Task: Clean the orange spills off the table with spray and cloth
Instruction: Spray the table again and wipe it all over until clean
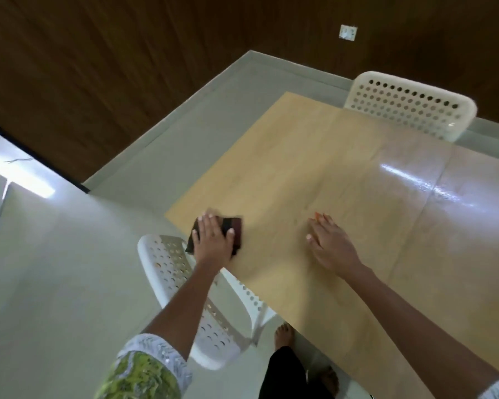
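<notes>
I am pressing my flat left hand (212, 240) on the dark maroon folded cloth (233, 227) near the pale wooden table's (285, 156) left corner, while my right hand (330, 244) is resting open beside a small orange spot (317, 216) still needing wiping, I judge.

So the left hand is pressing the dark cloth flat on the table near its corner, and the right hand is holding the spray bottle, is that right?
Not quite. The left hand does press the dark cloth flat on the table near its corner, but the right hand holds no spray bottle: it rests flat and open on the tabletop. No spray bottle appears in the head view.
</notes>
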